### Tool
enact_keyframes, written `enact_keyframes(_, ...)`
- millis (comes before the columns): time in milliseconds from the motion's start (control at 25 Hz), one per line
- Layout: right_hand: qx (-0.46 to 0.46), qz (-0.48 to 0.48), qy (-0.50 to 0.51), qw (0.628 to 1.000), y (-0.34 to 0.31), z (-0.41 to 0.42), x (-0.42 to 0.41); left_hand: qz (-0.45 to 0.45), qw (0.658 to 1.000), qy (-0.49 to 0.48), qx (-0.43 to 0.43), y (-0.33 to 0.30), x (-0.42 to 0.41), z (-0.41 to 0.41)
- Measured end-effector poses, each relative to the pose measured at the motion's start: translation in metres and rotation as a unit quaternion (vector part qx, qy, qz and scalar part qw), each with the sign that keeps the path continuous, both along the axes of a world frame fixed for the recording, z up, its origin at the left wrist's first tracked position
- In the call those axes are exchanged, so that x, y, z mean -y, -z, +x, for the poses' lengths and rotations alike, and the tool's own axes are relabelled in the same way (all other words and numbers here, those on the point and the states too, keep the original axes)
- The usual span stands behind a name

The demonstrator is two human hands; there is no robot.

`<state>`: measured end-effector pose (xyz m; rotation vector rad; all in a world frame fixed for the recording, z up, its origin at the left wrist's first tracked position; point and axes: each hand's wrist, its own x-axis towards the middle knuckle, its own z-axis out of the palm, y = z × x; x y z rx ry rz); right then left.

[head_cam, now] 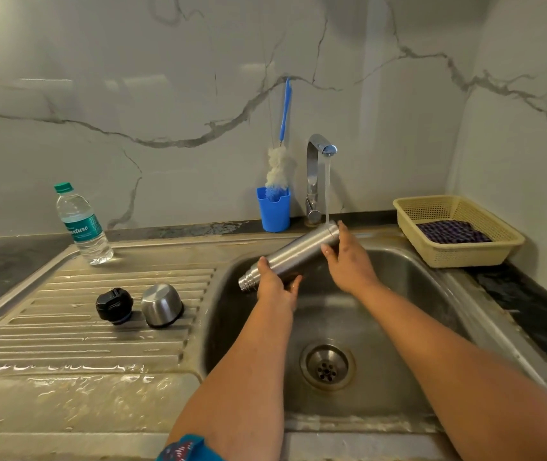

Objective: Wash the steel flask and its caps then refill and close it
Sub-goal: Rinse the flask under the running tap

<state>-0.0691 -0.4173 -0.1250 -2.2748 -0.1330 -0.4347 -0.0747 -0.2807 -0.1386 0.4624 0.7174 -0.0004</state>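
Caps on drainboard; flask under tap, mouth probably leftward.

White marble-look wall panels with grey veins meet in a corner at right. A dark counter borders the steel sink unit; light glares top left, perhaps a lamp.

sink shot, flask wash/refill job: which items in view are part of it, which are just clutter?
In the job:
steel flask, held in left hand and right hand under the running tap
black inner cap
steel outer cap
bottle brush in blue holder
water bottle, probably for refilling

Lying about:
yellow basket
dark cloth in it
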Motion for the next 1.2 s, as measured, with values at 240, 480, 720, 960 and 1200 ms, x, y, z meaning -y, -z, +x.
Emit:
enact_keyframes(240,0.037,0.097,-0.038,0.994,-0.008,0.005,0.019,-0.041,0.998,0.05,-0.016,0.003,0.017,0.01)
enact_keyframes(480,0.056,0.058,-0.004,0.997,-0.011,0.004,0.016,0.191,0.935,0.296,-0.045,0.018,0.013,0.017)
enact_keyframes(720,0.049,0.001,-0.038,0.998,-0.01,-0.003,0.006,0.668,0.648,0.328,0.162,0.025,0.017,0.018)
enact_keyframes(960,0.025,-0.013,-0.003,1.0,-0.014,0.001,0.016,0.7,0.647,0.245,0.177,0.026,0.024,0.024)
enact_keyframes(1200,0.091,-0.087,-0.064,0.99,-0.014,0.001,0.014,0.727,0.624,0.238,0.158,0.026,0.025,0.026)
